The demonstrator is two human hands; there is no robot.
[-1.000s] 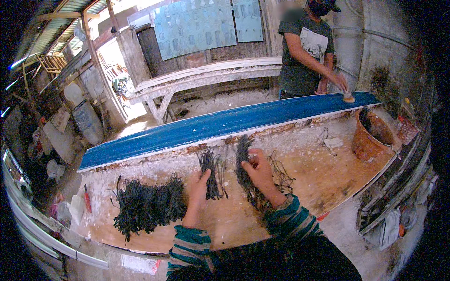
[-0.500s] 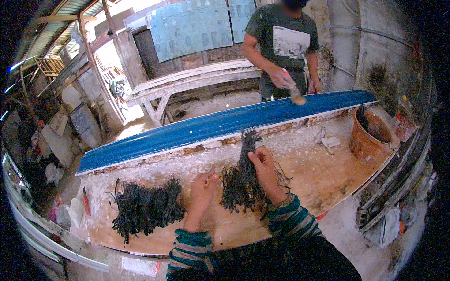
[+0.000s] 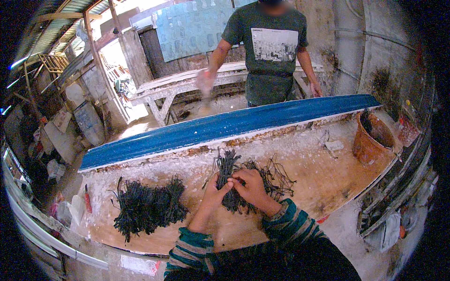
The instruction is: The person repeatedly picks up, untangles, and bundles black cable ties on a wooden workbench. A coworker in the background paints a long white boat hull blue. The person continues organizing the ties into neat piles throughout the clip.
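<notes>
A bundle of thin black cords (image 3: pixel 227 163) stands upright between my hands over the wooden worktable. My left hand (image 3: pixel 216 192) is closed around its left side, thumb in front. From the right, my right hand (image 3: pixel 253 188) grips the bundle's middle with bent fingers, close to the left thumb. Whether a tie is between the fingertips I cannot make out. More loose black cords (image 3: pixel 279 180) lie behind and right of my right hand, partly hidden by it. To the left, several tied black cord bundles (image 3: pixel 147 206) sit side by side in a row.
A long blue-topped board (image 3: pixel 225 129) runs across the table's far side. Beyond it stands a person (image 3: pixel 276 61) with one arm out to the left. A brown bucket (image 3: pixel 368 143) holding dark material stands at the right; a red-handled tool (image 3: pixel 87 201) lies far left.
My left hand has moved right and taken hold of the bundle. The right hand has brought it lower and left. The co-worker's brush hand has swung left, away from the blue board.
</notes>
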